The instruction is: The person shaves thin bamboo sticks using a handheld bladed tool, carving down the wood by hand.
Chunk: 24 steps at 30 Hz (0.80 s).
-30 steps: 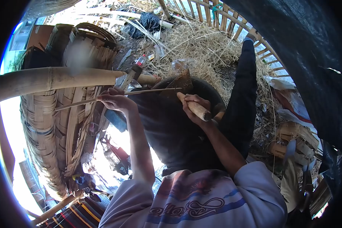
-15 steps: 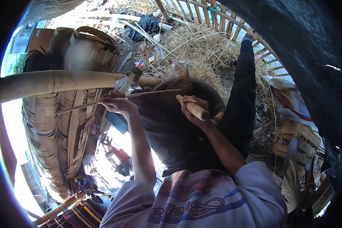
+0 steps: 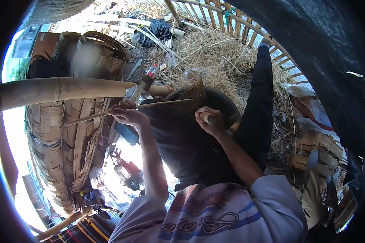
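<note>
My left hand (image 3: 127,113) is closed around a thin bamboo stick (image 3: 162,103), which slants from the lower left up to the right in front of my legs. My right hand (image 3: 213,122) grips a machete by its thick wooden handle (image 3: 208,118), with the butt end turned toward me. Beyond that fist, the broad brownish blade (image 3: 197,92) points away from me, near the stick's far tip. Whether blade and stick touch, I cannot tell. Behind them is a dark round tub (image 3: 223,97), partly hidden by my legs.
A thick bamboo pole (image 3: 65,88) runs in from the left, with a hammer-like tool (image 3: 142,86) by its end. Large woven bamboo rolls (image 3: 44,137) stand at the left. Dry straw (image 3: 211,48) covers the ground ahead, and a slatted fence (image 3: 247,28) stands behind it.
My right hand has shifted slightly right, and the machete handle has turned from slanting sideways to end-on toward me. My left hand and the stick have barely moved.
</note>
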Each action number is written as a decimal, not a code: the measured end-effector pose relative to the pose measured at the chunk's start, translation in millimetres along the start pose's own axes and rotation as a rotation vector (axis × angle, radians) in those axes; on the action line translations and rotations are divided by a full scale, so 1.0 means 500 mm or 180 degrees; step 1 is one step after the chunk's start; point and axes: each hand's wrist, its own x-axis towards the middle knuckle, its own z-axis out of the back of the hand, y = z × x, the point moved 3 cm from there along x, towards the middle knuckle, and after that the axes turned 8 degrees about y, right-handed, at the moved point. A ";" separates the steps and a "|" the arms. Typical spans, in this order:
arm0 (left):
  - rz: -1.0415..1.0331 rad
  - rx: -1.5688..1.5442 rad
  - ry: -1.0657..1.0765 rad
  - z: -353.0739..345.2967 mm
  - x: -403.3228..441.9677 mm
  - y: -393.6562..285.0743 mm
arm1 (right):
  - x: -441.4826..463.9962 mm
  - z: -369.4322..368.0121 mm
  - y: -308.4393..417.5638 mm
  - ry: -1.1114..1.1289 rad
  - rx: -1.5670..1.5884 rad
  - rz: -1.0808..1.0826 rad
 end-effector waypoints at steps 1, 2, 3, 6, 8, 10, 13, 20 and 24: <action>-0.0013 0.0043 0.0034 -0.001 0.000 -0.002 | 0.011 0.017 0.031 -0.0217 0.0417 0.0271; 0.0009 0.0106 0.0068 0.007 -0.010 -0.003 | 0.004 0.026 0.047 -0.0422 0.0827 0.0501; 0.0056 0.0133 0.0065 0.016 -0.017 -0.003 | -0.007 0.018 0.041 -0.0401 0.0817 0.0452; 0.0022 0.0064 0.0192 0.008 -0.005 0.001 | -0.002 0.003 0.000 -0.0267 0.1285 0.0507; -0.0010 0.0007 0.0144 -0.001 -0.001 0.001 | -0.008 -0.002 -0.028 -0.0127 0.0400 0.0096; 0.0035 0.0026 0.0111 0.012 -0.002 0.006 | 0.010 0.010 0.015 -0.0325 0.0715 0.0322; 0.0053 -0.0142 0.0252 0.014 -0.004 0.011 | -0.006 0.012 0.009 -0.0350 0.0979 0.0491; 0.0045 -0.0481 0.0487 0.017 -0.002 0.003 | 0.001 0.021 0.042 -0.0408 0.1106 0.0328; 0.0116 -0.0671 0.0625 0.007 -0.006 -0.002 | 0.008 0.031 0.038 -0.0353 0.1019 0.0189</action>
